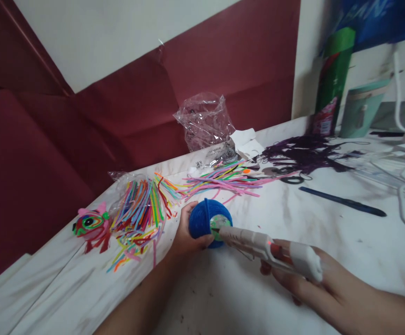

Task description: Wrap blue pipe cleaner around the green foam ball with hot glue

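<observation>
My left hand (192,232) is closed around the left side of a ball (199,218) wrapped in blue pipe cleaners. A patch on the ball's right side is bare and shows a pale green, mottled surface. One blue pipe cleaner stands up as a ridge over the top. In my right hand (293,274) is a white hot glue gun (251,242), its fingers wrapped round the handle and a small red light glowing on its side. The gun's nozzle points at the bare patch and is at or very near it; contact cannot be made out.
Left stands a colourful pipe-cleaner figure (92,226). Bundled pipe cleaners (141,204), cut pieces (132,246) and a loose pile (223,179) lie beyond my left hand. Behind are a clear plastic bag (205,121), dark purple strands (303,152), a dark blue pen-like tool (341,201), a green cup (362,109) and white cables (402,204).
</observation>
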`<state>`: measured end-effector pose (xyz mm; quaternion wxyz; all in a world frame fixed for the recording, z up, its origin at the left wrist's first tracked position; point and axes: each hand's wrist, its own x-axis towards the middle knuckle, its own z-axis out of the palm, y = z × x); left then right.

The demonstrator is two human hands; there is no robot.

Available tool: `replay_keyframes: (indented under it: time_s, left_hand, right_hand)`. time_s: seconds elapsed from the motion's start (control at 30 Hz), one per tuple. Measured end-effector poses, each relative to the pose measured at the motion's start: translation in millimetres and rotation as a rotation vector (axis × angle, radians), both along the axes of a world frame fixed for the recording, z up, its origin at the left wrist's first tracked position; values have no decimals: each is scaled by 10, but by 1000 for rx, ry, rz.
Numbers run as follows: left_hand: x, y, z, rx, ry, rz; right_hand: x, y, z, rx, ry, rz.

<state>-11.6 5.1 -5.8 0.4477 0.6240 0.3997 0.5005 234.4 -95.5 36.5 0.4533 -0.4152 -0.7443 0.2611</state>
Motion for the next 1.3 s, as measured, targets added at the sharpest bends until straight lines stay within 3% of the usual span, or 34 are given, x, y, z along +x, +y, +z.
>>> replay_keyframes:
  time_s: [0.73, 1.3]
  left_hand:
    - [-23, -3, -3, 20, 34, -9]
    - [7, -20, 8, -14, -17, 5]
  right_hand:
    - [22, 8, -21, 0, 42, -53]
    - [25, 11, -26, -48, 87, -12]
